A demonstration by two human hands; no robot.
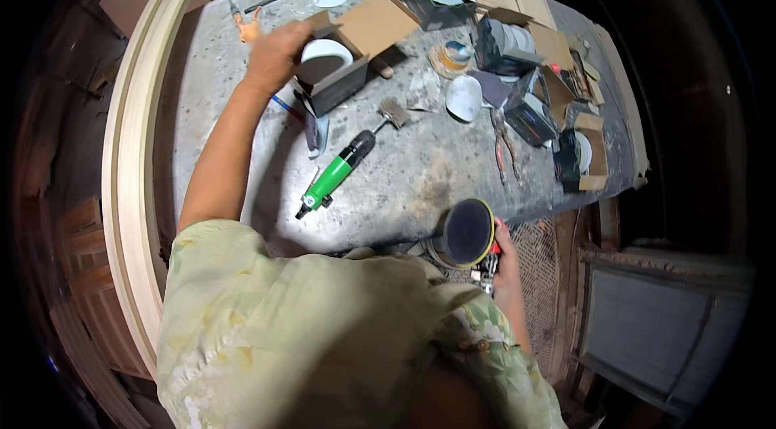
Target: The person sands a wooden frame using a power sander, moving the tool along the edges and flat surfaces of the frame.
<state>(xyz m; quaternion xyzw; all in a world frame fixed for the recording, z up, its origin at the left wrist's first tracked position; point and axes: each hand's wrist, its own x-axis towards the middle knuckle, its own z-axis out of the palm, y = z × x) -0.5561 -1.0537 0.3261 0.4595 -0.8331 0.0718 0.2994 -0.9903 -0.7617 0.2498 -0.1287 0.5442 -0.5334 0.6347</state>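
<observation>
My left hand (pixel 279 55) reaches over the table to an open cardboard box (pixel 338 87) of round sanding discs (pixel 327 53). Its fingers are curled at the box's left rim, fingertips partly hidden. Down by the table's near edge, my right hand (pixel 507 255) is closed around a disc sander (pixel 485 267), its round dark pad (pixel 469 232) turned up, with a yellow rim. Between the hands lies a green air-powered die grinder (pixel 333 174) with a worn flap wheel (pixel 394 113) at its tip.
Several more open boxes of discs (pixel 505 45) stand along the right side. Pliers (pixel 503 146), a loose white disc (pixel 463 98) and an orange-handled tool (pixel 242 23) lie on the metal table (pixel 396 202). Long pale wooden mouldings (pixel 133 146) rise at the left.
</observation>
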